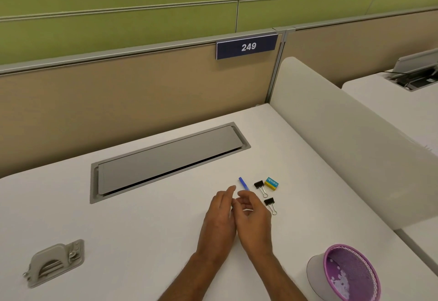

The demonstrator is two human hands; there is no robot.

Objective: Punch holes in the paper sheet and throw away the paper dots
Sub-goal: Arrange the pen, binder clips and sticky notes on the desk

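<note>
Purple mesh basket at my right already holds paper dots. My left hand and right hand meet together, fingers loose; whether they pinch something I cannot tell. Hole punch rests far left; I see no paper sheet.

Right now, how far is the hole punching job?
Seemingly done: paper dots lie in the purple mesh basket; the hole punch sits untouched on the desk. Left hand and right hand meet near the blue pen. No paper sheet is visible.
</note>
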